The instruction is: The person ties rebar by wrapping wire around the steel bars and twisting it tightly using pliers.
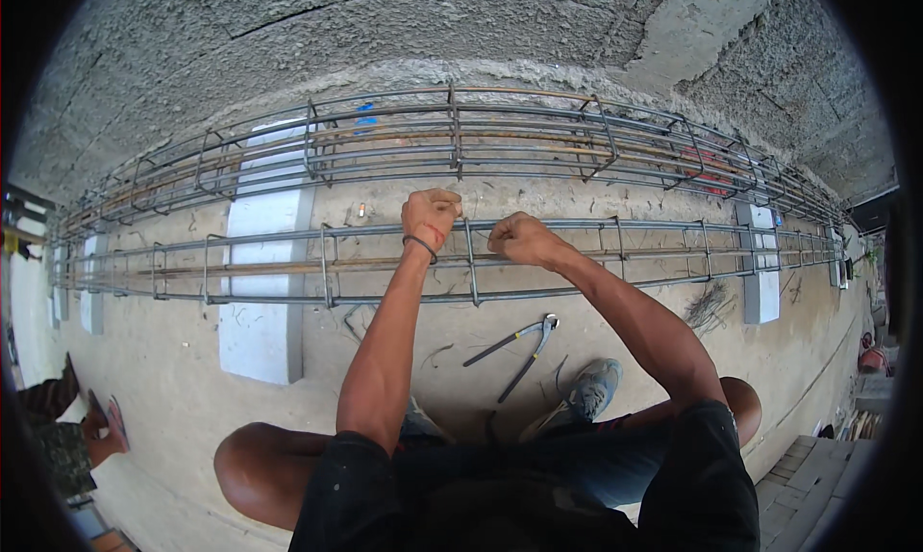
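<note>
A long rebar cage (326,268) of lengthwise bars and square stirrups runs across in front of me. Both hands meet at its far top bar, one on each side of a stirrup (472,273). My left hand (430,215), with a dark band at the wrist, is closed with its fingertips pinched just left of the stirrup. To the right, my right hand (522,239) is also closed, thumb and fingers together. Whatever the fingertips hold is too small to make out. Pincers (549,325) with dark, yellow-marked handles lie spread on the concrete between me and the cage.
Behind, a second rebar cage (455,129) lies along a rough grey wall (385,37). Pale blocks (261,336) (762,297) support the cages. A bundle of thin wires (710,307) rests on the floor at right. Another person's foot (113,427) shows at far left.
</note>
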`<action>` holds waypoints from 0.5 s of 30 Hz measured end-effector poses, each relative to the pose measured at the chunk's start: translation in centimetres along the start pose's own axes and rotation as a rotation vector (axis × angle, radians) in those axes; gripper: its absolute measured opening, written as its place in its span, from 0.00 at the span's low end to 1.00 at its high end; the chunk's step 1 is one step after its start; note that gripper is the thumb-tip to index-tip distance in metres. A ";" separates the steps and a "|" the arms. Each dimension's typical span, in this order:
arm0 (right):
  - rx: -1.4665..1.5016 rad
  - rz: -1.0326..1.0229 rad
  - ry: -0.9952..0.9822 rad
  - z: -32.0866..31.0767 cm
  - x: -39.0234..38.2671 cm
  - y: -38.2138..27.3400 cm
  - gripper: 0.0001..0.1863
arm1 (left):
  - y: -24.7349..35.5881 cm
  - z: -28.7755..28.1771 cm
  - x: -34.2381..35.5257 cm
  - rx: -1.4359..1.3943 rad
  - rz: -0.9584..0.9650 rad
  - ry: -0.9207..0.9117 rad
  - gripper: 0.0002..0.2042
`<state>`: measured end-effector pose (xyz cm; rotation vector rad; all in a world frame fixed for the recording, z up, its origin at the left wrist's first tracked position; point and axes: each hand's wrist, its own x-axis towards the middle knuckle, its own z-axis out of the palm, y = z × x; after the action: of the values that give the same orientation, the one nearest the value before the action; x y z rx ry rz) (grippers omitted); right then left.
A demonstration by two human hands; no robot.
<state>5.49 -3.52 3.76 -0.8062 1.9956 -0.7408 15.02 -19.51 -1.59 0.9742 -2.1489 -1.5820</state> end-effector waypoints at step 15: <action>-1.288 -0.905 -0.114 -1.6 8.9 -9.7 0.05 | 0.4 1.1 -4.5 -0.037 0.234 0.177 0.29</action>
<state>2.76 -15.94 7.46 -2.4931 1.7867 0.3044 17.45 -15.64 -0.91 0.7865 -2.0216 -1.3672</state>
